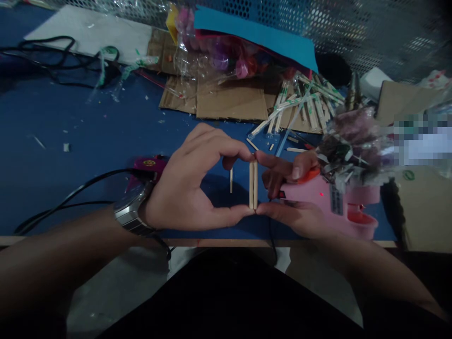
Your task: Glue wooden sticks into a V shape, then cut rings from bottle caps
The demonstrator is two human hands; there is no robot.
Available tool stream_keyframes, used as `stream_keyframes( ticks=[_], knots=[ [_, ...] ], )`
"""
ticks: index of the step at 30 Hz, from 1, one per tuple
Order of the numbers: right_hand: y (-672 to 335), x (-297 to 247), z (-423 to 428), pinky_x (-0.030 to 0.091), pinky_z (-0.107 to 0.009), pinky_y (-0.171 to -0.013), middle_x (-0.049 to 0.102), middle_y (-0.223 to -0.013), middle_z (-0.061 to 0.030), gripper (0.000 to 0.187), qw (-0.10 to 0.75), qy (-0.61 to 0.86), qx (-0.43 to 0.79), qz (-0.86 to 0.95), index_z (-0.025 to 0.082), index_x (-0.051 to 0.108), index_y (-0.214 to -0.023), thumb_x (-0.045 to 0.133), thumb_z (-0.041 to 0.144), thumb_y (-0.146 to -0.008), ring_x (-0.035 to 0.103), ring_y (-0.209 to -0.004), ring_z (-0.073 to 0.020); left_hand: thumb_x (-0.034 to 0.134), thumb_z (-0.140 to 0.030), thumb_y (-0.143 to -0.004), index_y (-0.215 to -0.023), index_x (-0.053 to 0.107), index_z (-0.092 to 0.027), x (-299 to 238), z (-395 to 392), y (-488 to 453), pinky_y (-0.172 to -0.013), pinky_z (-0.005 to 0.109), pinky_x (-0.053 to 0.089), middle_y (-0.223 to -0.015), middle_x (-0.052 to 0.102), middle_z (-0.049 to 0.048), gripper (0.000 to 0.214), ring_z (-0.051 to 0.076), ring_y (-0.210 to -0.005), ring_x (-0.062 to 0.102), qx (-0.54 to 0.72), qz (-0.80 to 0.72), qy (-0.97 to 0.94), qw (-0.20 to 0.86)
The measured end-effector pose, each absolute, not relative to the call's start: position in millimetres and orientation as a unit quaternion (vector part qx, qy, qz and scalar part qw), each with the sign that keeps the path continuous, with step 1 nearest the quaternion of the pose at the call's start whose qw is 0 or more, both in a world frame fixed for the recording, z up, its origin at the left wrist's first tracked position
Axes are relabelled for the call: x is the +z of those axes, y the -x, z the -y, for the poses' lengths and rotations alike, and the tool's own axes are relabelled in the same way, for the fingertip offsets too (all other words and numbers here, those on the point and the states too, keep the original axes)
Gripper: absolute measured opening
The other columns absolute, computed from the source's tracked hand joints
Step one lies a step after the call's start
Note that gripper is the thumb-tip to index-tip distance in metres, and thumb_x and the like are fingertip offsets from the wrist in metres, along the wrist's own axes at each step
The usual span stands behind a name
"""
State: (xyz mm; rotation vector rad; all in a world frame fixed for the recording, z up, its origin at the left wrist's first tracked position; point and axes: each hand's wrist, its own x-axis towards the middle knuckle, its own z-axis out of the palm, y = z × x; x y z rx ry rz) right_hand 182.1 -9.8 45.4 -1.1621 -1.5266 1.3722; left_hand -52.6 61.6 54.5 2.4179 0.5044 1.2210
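Central, the wooden sticks [253, 186] are pale tan over a plain blue tabletop [42, 155]. Toward three o'clock, the tool [305, 192] is pink with orange. At nine, a magenta object [140, 165] bears a yellowish badge [149, 163]; at eight, a silver wristwatch [131, 214]. At twelve, a turquoise sheet [254, 35] tops brown cardboard [231, 101]; at one, grey mesh [339, 28] is hole-patterned.

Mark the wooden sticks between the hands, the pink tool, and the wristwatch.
Wooden sticks [251, 185], head view: mid-length of one stick.
Pink tool [310, 192], head view: its pink body.
Wristwatch [131, 218], head view: its silver band.
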Motion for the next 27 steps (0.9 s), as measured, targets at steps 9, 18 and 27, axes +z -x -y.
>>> stream_keyframes(
  ticks=[9, 18, 27],
  knots=[
    [-187.0, 39.6, 13.5, 0.065, -0.044, -0.084, 0.077, -0.120, -0.0016, 0.041, 0.371, 0.479, 0.512, 0.609, 0.033, 0.067, -0.111, 0.092, 0.047, -0.081, 0.070, -0.085, -0.0215, 0.086, -0.045, -0.084, -0.119, 0.064, -0.019, 54.2, -59.5, 52.3, -0.083, 0.044, 0.052, -0.091, 0.066, 0.0032, 0.049, 0.021, -0.087, 0.062, 0.441, -0.194, -0.856, 0.188],
    [-187.5, 42.0, 13.1, 0.066, -0.049, -0.089, 0.079, -0.106, -0.0027, 0.036, 0.359, 0.490, 0.516, 0.604, 0.034, 0.069, -0.105, 0.091, 0.048, -0.081, 0.073, -0.094, -0.0276, 0.092, -0.049, -0.074, -0.117, 0.068, -0.024, 50.1, -64.4, 50.5, -0.075, 0.042, 0.052, -0.083, 0.069, 0.0019, 0.055, 0.022, -0.079, 0.064, 0.481, -0.160, -0.844, 0.176],
    [-178.5, 52.0, 9.2, 0.064, -0.045, -0.080, 0.068, -0.148, -0.0019, 0.040, 0.365, 0.470, 0.553, 0.583, 0.032, 0.064, -0.112, 0.090, 0.040, -0.082, 0.070, -0.080, -0.0199, 0.093, -0.045, -0.077, -0.116, 0.068, -0.026, 50.4, -64.8, 50.8, -0.074, 0.039, 0.052, -0.077, 0.065, -0.0003, 0.050, 0.021, -0.075, 0.064, 0.487, -0.144, -0.839, 0.197]
  ],
)
